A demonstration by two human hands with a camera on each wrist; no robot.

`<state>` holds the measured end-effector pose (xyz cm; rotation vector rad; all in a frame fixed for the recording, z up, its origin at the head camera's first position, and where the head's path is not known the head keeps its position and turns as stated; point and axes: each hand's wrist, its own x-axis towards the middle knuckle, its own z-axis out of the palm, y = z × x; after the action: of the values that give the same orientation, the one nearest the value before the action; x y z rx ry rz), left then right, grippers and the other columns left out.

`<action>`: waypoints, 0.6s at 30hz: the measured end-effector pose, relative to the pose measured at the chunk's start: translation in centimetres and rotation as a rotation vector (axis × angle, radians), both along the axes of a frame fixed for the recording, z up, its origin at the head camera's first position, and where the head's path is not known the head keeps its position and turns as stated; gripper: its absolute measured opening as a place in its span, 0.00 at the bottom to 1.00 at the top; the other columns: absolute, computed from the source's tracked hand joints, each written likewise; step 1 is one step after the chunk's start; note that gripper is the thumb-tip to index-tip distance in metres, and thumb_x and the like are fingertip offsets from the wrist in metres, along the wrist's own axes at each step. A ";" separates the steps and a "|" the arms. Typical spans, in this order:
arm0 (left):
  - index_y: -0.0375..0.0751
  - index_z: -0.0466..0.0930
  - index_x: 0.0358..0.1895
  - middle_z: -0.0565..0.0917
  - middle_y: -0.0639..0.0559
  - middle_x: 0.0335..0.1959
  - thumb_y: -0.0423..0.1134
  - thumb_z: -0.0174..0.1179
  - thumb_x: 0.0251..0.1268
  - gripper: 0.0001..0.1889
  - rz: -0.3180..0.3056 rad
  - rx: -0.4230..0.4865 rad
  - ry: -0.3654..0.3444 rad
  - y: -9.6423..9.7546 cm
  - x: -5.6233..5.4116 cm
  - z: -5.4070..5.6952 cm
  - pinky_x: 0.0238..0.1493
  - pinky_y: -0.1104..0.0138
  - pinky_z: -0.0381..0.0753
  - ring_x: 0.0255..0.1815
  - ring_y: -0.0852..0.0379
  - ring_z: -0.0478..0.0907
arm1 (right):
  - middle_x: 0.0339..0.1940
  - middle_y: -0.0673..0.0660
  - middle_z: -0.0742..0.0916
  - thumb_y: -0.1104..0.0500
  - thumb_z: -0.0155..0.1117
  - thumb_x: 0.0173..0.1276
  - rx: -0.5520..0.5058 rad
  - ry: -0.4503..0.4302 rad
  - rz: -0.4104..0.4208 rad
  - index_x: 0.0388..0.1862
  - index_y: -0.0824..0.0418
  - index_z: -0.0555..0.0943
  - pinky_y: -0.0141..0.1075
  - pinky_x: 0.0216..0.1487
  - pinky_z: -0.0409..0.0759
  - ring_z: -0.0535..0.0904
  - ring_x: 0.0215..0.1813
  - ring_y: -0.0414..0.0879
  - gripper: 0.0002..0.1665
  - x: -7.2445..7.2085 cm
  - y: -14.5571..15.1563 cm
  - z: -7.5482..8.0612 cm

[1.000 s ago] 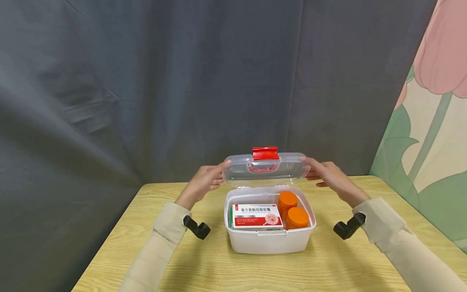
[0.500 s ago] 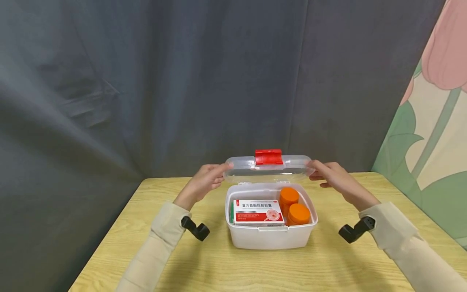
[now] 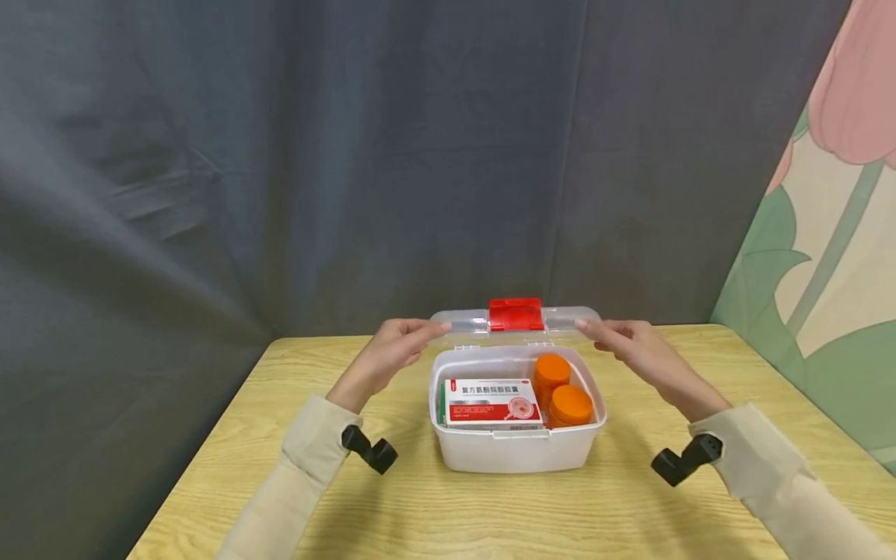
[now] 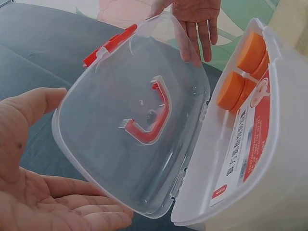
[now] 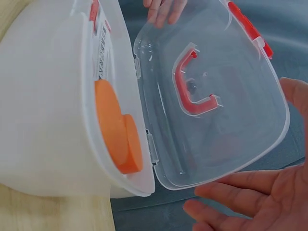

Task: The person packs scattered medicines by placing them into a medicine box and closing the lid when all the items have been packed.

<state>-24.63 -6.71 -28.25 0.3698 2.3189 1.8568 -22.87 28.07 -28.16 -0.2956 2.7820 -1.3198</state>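
Note:
A white plastic box (image 3: 514, 455) stands on the table with its hinged clear lid (image 3: 455, 319) raised. The lid carries a red latch (image 3: 516, 315) and a red handle (image 4: 154, 126), the handle seen through it in the wrist views. My left hand (image 3: 392, 350) holds the lid's left end, thumb at the rim. At the right end, my right hand (image 3: 644, 358) holds the lid likewise; its other fingers (image 5: 240, 195) lie outside the rim. Inside the box are a red-and-white medicine carton (image 3: 493, 403) and two orange-capped bottles (image 3: 570, 404). A green edge shows behind the carton.
The wooden table (image 3: 483, 517) reaches back to a dark grey curtain (image 3: 420, 155). A wall painted with flowers (image 3: 840, 342) borders the right side. Black wrist cameras (image 3: 371, 451) are strapped over both sleeves.
Both hands have tipped the lid forward toward the box; it looks flatter now and its handle has gone from the head view. The box and its contents stay put.

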 end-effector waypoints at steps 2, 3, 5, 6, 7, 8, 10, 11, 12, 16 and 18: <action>0.30 0.78 0.56 0.76 0.43 0.60 0.49 0.63 0.64 0.26 0.014 -0.010 0.001 -0.1 0.2 -0.2 0.67 0.50 0.64 0.65 0.46 0.68 | 0.65 0.74 0.71 0.32 0.45 0.71 0.007 -0.012 -0.007 0.68 0.73 0.65 0.67 0.58 0.67 0.68 0.63 0.68 0.49 0.2 -0.1 -0.2; 0.30 0.77 0.57 0.76 0.42 0.60 0.49 0.63 0.64 0.27 0.020 -0.014 0.001 -0.1 0.2 -0.4 0.66 0.50 0.64 0.65 0.46 0.68 | 0.65 0.75 0.71 0.32 0.45 0.72 0.004 -0.013 -0.009 0.69 0.74 0.65 0.68 0.57 0.66 0.67 0.63 0.68 0.49 0.3 -0.1 -0.3; 0.29 0.75 0.60 0.75 0.42 0.61 0.49 0.64 0.63 0.29 0.022 -0.016 0.008 -0.2 0.2 -0.7 0.66 0.50 0.65 0.65 0.45 0.68 | 0.66 0.75 0.70 0.33 0.46 0.72 -0.007 -0.002 -0.008 0.69 0.74 0.64 0.69 0.57 0.66 0.66 0.64 0.69 0.48 0.5 -0.1 -0.6; 0.29 0.74 0.61 0.75 0.42 0.62 0.49 0.64 0.63 0.30 0.022 -0.016 0.013 -0.3 0.3 -0.8 0.66 0.50 0.65 0.65 0.46 0.68 | 0.66 0.75 0.70 0.34 0.47 0.72 -0.014 0.007 -0.005 0.69 0.74 0.64 0.69 0.57 0.65 0.66 0.65 0.70 0.48 0.6 -0.2 -0.7; 0.29 0.74 0.61 0.75 0.42 0.62 0.49 0.65 0.63 0.31 0.018 -0.012 0.020 -0.3 0.3 -1.0 0.66 0.50 0.65 0.65 0.46 0.68 | 0.66 0.74 0.71 0.35 0.48 0.72 -0.022 0.022 -0.003 0.68 0.74 0.65 0.69 0.58 0.65 0.66 0.65 0.69 0.47 0.6 -0.2 -0.9; 0.30 0.74 0.61 0.75 0.42 0.61 0.48 0.65 0.63 0.30 0.011 -0.008 0.028 -0.4 0.3 -1.2 0.66 0.50 0.64 0.65 0.46 0.68 | 0.66 0.74 0.71 0.35 0.49 0.72 -0.029 0.033 0.000 0.68 0.74 0.66 0.69 0.58 0.65 0.66 0.65 0.69 0.46 0.7 -0.2 -1.0; 0.30 0.75 0.61 0.77 0.42 0.59 0.47 0.64 0.63 0.29 -0.010 -0.010 0.054 -0.6 0.5 -1.5 0.66 0.50 0.64 0.65 0.47 0.69 | 0.66 0.73 0.72 0.36 0.50 0.72 -0.042 0.053 0.005 0.67 0.74 0.67 0.69 0.58 0.65 0.66 0.65 0.69 0.44 0.8 -0.2 -1.4; 0.31 0.74 0.61 0.78 0.43 0.59 0.47 0.64 0.63 0.29 -0.018 -0.013 0.066 -0.6 0.6 -1.7 0.66 0.50 0.64 0.65 0.47 0.69 | 0.65 0.73 0.72 0.37 0.51 0.72 -0.048 0.057 0.007 0.67 0.74 0.68 0.68 0.58 0.65 0.66 0.65 0.68 0.44 0.9 -0.2 -1.6; 0.31 0.74 0.62 0.79 0.42 0.58 0.46 0.64 0.64 0.29 -0.030 -0.014 0.080 -0.7 0.7 -1.9 0.66 0.50 0.64 0.64 0.47 0.70 | 0.65 0.72 0.73 0.37 0.51 0.72 -0.051 0.063 0.011 0.67 0.73 0.68 0.68 0.58 0.66 0.67 0.65 0.68 0.43 1.0 -0.1 -1.8; 0.30 0.68 0.67 0.77 0.41 0.60 0.45 0.65 0.64 0.33 -0.052 -0.023 0.106 -1.0 1.2 -2.8 0.65 0.51 0.66 0.63 0.47 0.72 | 0.64 0.72 0.74 0.40 0.54 0.72 -0.058 0.071 0.027 0.68 0.73 0.67 0.66 0.57 0.68 0.70 0.63 0.68 0.42 1.5 0.0 -2.5; 0.31 0.66 0.69 0.76 0.41 0.61 0.45 0.66 0.63 0.35 -0.060 -0.018 0.110 -1.1 1.4 -3.1 0.64 0.53 0.68 0.63 0.48 0.73 | 0.63 0.71 0.76 0.41 0.56 0.72 -0.061 0.079 0.037 0.68 0.73 0.67 0.64 0.57 0.70 0.72 0.62 0.66 0.41 1.8 0.1 -2.7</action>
<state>-23.19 -7.84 -31.39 0.5459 2.3645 1.8300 -21.04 28.20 -30.90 -0.4095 2.7887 -1.4165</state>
